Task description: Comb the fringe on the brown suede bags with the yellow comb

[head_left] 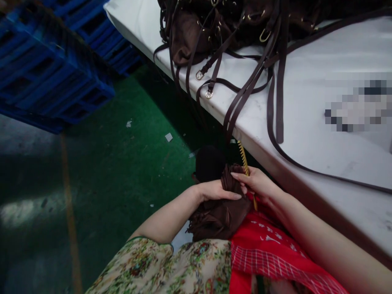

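A dark brown, soft, leather-like piece [225, 218] lies bunched over my lap, its upper part gathered in folds. My left hand [219, 191] wraps round it from the left, thumb pressed across the folds. On its other side, my right hand [254, 181] pinches the gathered top between thumb and fingers. A yellow coiled cord [243, 154] runs from the table edge down past my right hand; whether the fingers hold it too, I cannot tell. Just beyond the hands is a round black object [210, 163], partly hidden by the brown piece.
To my right stands a white-topped table [330, 155]. Brown bags [186, 38] with gold eyelets are heaped at its back, and long straps [245, 98] with buckles [199, 75] hang over its edge. Blue pallets [55, 69] are stacked left on the green floor [128, 163]. A red apron [263, 245] covers my lap.
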A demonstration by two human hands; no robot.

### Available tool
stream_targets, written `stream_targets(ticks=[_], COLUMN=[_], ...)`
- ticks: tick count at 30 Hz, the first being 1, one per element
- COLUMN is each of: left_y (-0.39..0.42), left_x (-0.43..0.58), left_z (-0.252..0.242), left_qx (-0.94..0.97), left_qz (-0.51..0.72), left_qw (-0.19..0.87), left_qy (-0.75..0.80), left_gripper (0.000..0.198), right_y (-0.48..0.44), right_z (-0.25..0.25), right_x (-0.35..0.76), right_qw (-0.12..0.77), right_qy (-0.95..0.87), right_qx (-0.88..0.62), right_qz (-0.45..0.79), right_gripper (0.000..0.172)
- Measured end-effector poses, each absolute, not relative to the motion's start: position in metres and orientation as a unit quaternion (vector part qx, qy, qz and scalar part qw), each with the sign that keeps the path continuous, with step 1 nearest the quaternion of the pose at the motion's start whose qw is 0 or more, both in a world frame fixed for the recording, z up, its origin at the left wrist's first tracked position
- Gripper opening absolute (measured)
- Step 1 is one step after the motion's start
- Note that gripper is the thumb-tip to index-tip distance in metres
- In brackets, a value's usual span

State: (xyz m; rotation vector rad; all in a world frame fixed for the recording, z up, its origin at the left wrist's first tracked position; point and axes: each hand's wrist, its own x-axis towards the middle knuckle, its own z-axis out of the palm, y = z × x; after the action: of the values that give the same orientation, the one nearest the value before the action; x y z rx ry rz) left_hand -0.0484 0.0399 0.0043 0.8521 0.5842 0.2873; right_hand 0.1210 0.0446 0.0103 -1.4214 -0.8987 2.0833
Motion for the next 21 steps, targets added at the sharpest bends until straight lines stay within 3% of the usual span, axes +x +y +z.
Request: stream_targets(ticks=[5,9,13,21], left_y=[0.028,0.029,0.029,0.020], left_x=[-0.035,-0.036,-0.039,-0.037], left_z=[-0.001,-0.003,-0.006,0.002], left_qx=[0.281,0.259,0.242,0.273], left_qz=[0.132,0.125,0.129,0.147], left_qw=[0.896,0.898,0.896,0.909], left_qy=[0.318,0.333,0.349,0.277], left_gripper=[0.032,0.029,0.029,0.031], right_y=[0.048,0.036,0.014,0.012], right_z=[0.013,0.031,0.040,0.021], right_x=[0.144,0.163,0.167,0.146], right_qw=[0.167,0.174,0.070,-0.070], right_qy=[-0.453,-0.648,-0.809,-0.837], right_qx=[-0.547,-0.566,-0.484,-0.472], right_qz=[0.684,0.478,0.325,0.267], right_gripper=[0.034,0.028,0.028,0.018])
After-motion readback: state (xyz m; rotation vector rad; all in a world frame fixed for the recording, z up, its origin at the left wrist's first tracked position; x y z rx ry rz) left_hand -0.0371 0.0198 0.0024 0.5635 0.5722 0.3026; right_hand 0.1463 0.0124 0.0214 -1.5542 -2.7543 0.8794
